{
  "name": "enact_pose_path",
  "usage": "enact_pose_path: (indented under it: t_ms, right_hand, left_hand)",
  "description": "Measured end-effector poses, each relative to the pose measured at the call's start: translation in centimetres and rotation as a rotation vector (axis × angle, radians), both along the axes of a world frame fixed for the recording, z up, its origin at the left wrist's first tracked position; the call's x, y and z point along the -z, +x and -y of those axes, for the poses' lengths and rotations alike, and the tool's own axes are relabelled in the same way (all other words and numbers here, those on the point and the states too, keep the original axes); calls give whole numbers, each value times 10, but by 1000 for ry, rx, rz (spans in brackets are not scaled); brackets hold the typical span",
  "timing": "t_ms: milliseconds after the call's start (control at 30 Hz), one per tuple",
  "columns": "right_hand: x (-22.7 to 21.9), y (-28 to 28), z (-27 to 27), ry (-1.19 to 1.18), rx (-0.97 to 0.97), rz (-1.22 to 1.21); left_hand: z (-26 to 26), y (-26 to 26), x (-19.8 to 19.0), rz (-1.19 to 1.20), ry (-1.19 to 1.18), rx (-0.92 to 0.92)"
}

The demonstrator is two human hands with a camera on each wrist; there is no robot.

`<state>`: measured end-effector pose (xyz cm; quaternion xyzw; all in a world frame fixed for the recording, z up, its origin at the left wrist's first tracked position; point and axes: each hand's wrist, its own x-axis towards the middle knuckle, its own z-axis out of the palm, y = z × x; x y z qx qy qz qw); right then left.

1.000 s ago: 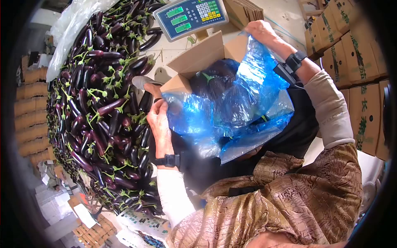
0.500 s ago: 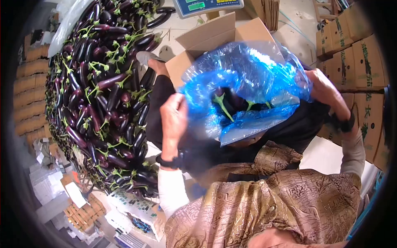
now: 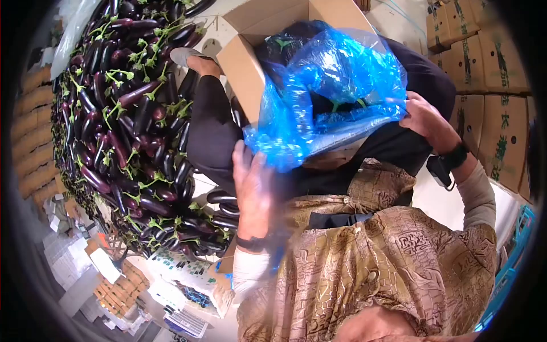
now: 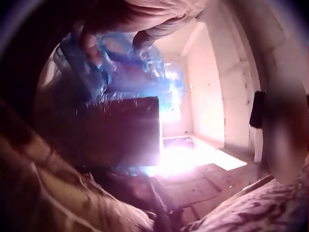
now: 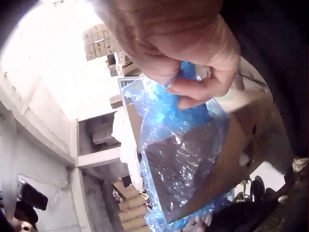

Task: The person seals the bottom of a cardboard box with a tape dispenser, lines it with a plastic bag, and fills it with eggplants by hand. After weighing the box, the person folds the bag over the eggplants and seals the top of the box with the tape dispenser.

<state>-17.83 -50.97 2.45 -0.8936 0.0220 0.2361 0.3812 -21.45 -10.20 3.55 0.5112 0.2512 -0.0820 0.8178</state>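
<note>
A cardboard box [image 3: 242, 80] lined with a blue plastic bag [image 3: 347, 62] sits between the person's legs. Dark eggplants with green stems [image 3: 339, 106] show through a gap in the plastic. At the box's near left corner, the left hand [image 3: 253, 185] holds the bag's edge, its thumb and fingers on the blue film [image 4: 120, 67] in the left wrist view. Over at the near right corner the right hand [image 3: 427, 121] pinches gathered plastic; the right wrist view shows its curled fingers [image 5: 195, 89] on the film, above a plastic-covered box flap [image 5: 183, 169].
A big heap of eggplants [image 3: 122, 125] covers the floor at left. Stacked cartons [image 3: 501, 62] stand at right. The person's knee [image 3: 213, 131] and foot [image 3: 194, 60] lie between heap and box. A white patterned box [image 3: 182, 279] is at lower left.
The right hand has come from the far side of the box to the near right corner, drawing the plastic over the eggplants. The left hand has moved nearer the body. The scale has left the view.
</note>
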Motion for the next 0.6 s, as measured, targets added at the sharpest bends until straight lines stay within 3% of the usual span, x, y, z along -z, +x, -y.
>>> enact_pose_path:
  t_ms: [33,67,100,167,200,233,300,333,367,400,433,500,533,567,600]
  right_hand:
    - [16,-9,13,-182,-357,359]
    - [4,-5,13,-156,-341,43]
    - [9,-13,8,-158,-338,37]
    - [20,-35,-10,830,751,-540]
    - [-18,-27,-42,750,945,-488]
    - [-6,-30,-30,751,946,-488]
    - [20,-37,-4,1382,365,-544]
    - [21,-43,-3,1385,367,-546]
    - [18,-52,-2,1295,571,-557]
    - [10,-55,-3,1192,771,-564]
    - [-3,-50,-4,1191,774,-566]
    - [-28,-37,-9,943,218,-408]
    - [-29,-35,-12,1059,405,-460]
    - [-38,-28,-15,1063,399,-460]
    - [-52,-20,-16,846,310,-377]
  left_hand:
    - [-1,-3,8,-41,-115,42]
    - [3,-4,6,-49,-133,19]
    - [4,-4,8,-55,-135,22]
    - [4,-3,14,-1,-92,23]
    - [12,-1,1,-45,103,23]
    - [18,-2,-5,-45,104,25]
    - [24,-11,-13,107,346,-2]
    - [22,-16,-11,103,390,-31]
    - [22,-21,-7,97,391,-29]
    - [22,-26,-2,239,584,-12]
    - [23,-28,0,386,776,7]
    - [26,-20,-10,121,379,188]
    - [26,-20,-5,22,170,238]
    - [27,-20,0,-73,-40,288]
    - [38,-13,-13,-129,-89,210]
